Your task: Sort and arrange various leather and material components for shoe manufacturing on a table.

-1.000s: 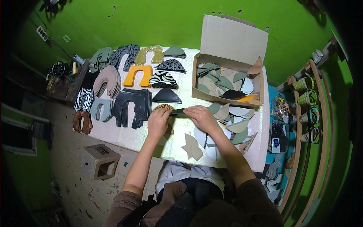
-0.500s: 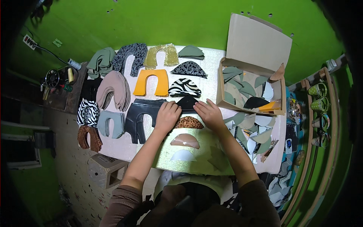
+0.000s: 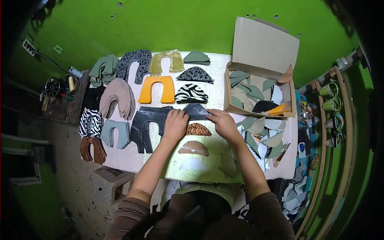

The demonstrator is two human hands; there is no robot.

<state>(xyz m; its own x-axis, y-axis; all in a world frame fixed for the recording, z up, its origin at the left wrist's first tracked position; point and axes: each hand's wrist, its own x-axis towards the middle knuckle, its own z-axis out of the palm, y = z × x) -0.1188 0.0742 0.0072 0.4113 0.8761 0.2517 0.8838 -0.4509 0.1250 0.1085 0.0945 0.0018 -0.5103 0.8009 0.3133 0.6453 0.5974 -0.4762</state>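
A stack of black half-moon pieces (image 3: 195, 111), with a shiny top, lies in the middle column on the table. My left hand (image 3: 176, 125) is closed over its left end, fingertips curled on the edge. With thumb and fingers, my right hand (image 3: 222, 123) grips the right corner. Just behind are zebra-print half-moon pieces (image 3: 192, 93); in front lie leopard-print ones (image 3: 199, 129). A stack of black U-shaped pieces (image 3: 140, 124) sits beside my left hand. The undersides of my fingers are hidden.
An open cardboard box (image 3: 260, 112) of loose half-moon pieces stands at right, with a pile of scraps (image 3: 264, 136) in front. Orange U-shaped pieces (image 3: 146, 90) and pink ones (image 3: 116, 98) lie left. A wooden rack (image 3: 318, 160) with sandals (image 3: 331, 104) is far right.
The top of the black half-moon stack now shows more broadly and catches the light. Both hands stay at its ends, the right fingers slightly shifted. The whole view has moved a little.
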